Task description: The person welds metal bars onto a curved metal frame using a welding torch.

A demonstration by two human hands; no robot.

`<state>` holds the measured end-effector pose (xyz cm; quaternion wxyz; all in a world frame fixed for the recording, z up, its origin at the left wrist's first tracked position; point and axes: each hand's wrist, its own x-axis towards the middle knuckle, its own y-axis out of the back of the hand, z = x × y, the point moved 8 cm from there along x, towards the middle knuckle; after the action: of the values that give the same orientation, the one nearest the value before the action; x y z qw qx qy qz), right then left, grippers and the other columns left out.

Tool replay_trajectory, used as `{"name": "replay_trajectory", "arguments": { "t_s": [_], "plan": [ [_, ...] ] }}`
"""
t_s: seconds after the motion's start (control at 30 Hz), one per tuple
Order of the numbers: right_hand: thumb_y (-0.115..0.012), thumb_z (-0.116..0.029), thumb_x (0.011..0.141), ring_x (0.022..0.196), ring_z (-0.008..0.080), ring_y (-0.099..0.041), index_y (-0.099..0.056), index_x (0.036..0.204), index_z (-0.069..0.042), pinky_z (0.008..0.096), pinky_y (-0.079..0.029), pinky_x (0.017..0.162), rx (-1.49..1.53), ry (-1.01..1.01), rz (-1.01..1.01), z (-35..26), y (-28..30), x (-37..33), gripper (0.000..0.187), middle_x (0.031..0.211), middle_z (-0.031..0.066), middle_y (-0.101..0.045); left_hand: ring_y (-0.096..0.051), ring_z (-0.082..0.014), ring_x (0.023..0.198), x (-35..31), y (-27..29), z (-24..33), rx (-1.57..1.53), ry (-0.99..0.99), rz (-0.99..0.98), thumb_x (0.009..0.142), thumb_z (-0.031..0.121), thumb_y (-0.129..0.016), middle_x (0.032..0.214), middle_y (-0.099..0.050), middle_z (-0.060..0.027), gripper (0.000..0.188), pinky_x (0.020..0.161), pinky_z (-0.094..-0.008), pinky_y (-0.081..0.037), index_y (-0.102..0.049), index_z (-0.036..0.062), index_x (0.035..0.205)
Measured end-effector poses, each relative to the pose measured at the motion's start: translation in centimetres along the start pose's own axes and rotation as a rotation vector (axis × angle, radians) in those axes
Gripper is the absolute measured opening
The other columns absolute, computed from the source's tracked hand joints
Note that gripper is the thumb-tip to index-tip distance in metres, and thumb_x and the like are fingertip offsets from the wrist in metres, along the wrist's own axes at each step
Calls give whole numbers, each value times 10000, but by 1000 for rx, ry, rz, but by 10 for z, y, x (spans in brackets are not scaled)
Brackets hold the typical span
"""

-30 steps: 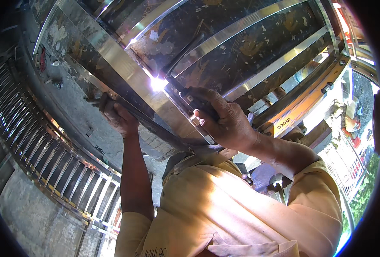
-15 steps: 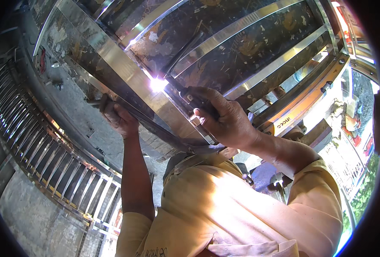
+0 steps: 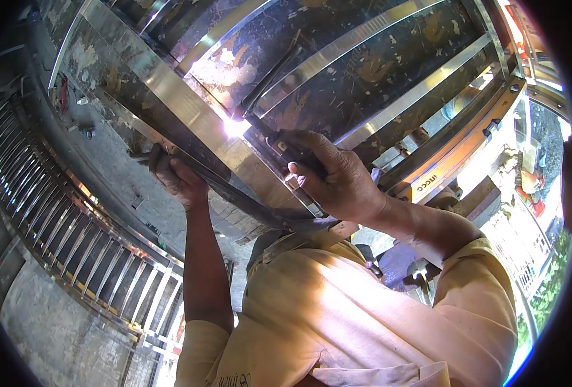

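Note:
My right hand (image 3: 337, 174) is closed around a dark welding torch (image 3: 289, 151), thumb below and fingers above. At the torch's tip a white welding arc (image 3: 236, 127) burns against the wide shiny metal strip (image 3: 170, 90), close to where narrower strips meet it. A thin dark rod (image 3: 276, 77) rises from beside the arc. My left hand (image 3: 179, 177) is curled at the near left edge of the worktable (image 3: 376, 77), beside a dark hose-like length (image 3: 247, 203) running toward my waist. What its fingers grip is hidden.
Several curved metal strips (image 3: 357, 29) lie across the stained tabletop. An orange spirit level (image 3: 457, 151) rests along the right side. Left and below stands a curved railing (image 3: 73, 238) of metal bars on the concrete floor (image 3: 47, 322). A purple object (image 3: 402, 264) sits near my right elbow.
The torch and arc have shifted very slightly left. A bright glare now spreads over the tabletop above the arc. My left hand stays nearly in place.

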<state>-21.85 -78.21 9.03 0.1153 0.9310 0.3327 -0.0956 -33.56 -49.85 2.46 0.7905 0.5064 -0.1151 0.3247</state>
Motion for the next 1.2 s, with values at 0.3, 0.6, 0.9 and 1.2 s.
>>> {"name": "replay_trajectory", "arguments": {
  "t_s": [0.3,0.6,0.9,1.2],
  "plan": [
    [-664,-95,963,1033,378,-711,-510,1402,-91,432,-568,833,-31,-87,-33,2,-1,-4,465,1180,197,-691,-544,-398,1178,1,0,1,-3,-46,7,1073,173,-450,1332,-519,-270,222,1018,-538,-435,-543,-14,1149],
    [-653,-80,962,970,372,-718,-511,1393,-88,423,-575,810,-14,-37,-10,-4,3,-4,454,1100,196,-702,-542,-409,1184,-2,-1,-5,1,-22,-6,1072,174,-450,1324,-517,-275,219,1024,-535,-437,-535,-14,1145],
    [-648,-71,963,961,393,-716,-509,1392,-86,431,-569,777,11,18,-42,-6,1,-4,451,1048,200,-703,-542,-419,1189,-1,0,-4,30,-34,13,1067,154,-448,1304,-533,-280,201,1027,-549,-436,-534,-15,1137],
    [-679,-73,966,772,197,-741,-486,1454,-102,319,-553,678,-47,-18,-5,0,1,-10,526,1009,138,-733,-544,-416,1178,3,-1,2,-2,-35,1,1071,171,-453,1297,-528,-279,197,1021,-565,-435,-523,-9,1109]
  ]
}}
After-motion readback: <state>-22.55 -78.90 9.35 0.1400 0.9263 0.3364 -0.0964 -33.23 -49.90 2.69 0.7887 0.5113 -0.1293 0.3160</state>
